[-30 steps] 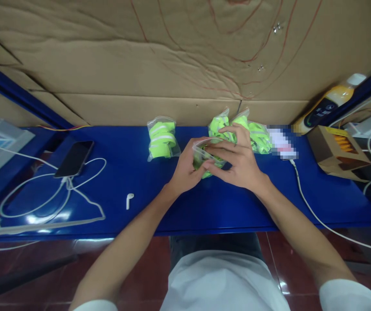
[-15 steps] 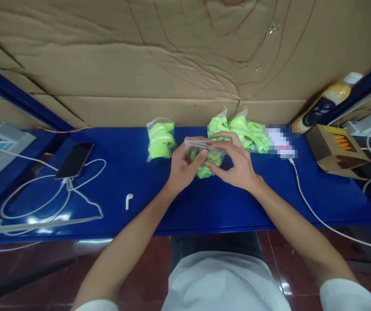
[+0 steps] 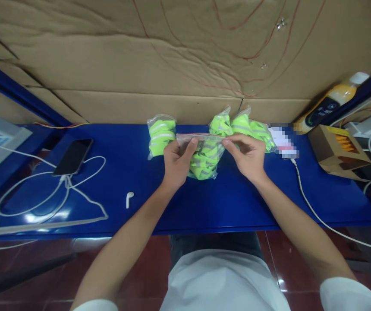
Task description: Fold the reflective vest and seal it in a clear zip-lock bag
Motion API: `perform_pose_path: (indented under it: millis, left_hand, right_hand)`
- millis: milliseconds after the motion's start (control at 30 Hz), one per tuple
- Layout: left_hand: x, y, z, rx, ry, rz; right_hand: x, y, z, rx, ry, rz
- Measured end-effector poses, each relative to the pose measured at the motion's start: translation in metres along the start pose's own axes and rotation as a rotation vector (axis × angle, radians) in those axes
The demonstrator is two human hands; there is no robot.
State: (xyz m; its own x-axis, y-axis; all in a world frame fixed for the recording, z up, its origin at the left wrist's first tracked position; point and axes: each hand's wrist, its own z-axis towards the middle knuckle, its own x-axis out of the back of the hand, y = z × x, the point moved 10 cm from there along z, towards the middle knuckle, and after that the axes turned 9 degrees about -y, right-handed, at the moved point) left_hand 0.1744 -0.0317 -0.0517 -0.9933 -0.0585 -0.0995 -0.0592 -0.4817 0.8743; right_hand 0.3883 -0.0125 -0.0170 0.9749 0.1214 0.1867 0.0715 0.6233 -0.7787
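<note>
A clear zip bag point(image 3: 205, 162) with neon-yellow, grey-striped bands inside hangs between my hands over the blue shelf. My left hand point(image 3: 178, 162) pinches the left part of its top edge, thumb on the near side. At the right end of that edge, my right hand point(image 3: 247, 156) pinches with thumb and fingertips. Behind my left hand lies a similar filled bag point(image 3: 161, 136). Beyond the right hand, more filled bags point(image 3: 242, 125) lie side by side, partly covered by that hand.
On the blue shelf point(image 3: 140, 222) are a white earbud point(image 3: 129, 199) and a phone point(image 3: 73, 157) with looped white cables. A juice bottle point(image 3: 329, 103) leans at the right, beside an open cardboard box point(image 3: 337, 153). A cardboard wall point(image 3: 124, 65) stands behind.
My right hand has moved outward along the bag's top edge, and my left hand has shifted slightly left. The bag's top is now stretched straight and its contents show more.
</note>
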Motion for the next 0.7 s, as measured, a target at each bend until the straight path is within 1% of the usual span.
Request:
perform_pose_path:
  millis: [100,167,233,333,467,567,700]
  left_hand:
    - [0.000,0.007,0.001,-0.064,0.002,0.005]
    - [0.001,0.010,0.003,-0.084,-0.004,-0.012]
    - [0.002,0.011,0.005,-0.075,-0.010,-0.006]
    - [0.008,0.015,0.004,-0.092,0.032,0.052]
    - [0.014,0.017,0.002,-0.122,0.069,0.101]
    - [0.015,0.015,0.001,-0.117,0.076,0.115]
    - [0.014,0.015,0.002,-0.106,0.063,0.106]
  right_hand:
    - [0.004,0.005,0.001,-0.051,0.026,-0.017]
    - [0.007,0.007,0.002,-0.071,0.032,-0.035]
    - [0.008,0.008,0.003,-0.066,0.034,-0.052]
    - [0.006,0.007,0.004,-0.047,0.014,-0.059]
    - [0.001,0.004,0.003,-0.024,-0.028,-0.017]
    - [-0.003,0.006,0.003,-0.049,-0.057,0.013]
    - [-0.003,0.011,0.002,-0.084,-0.066,0.090]
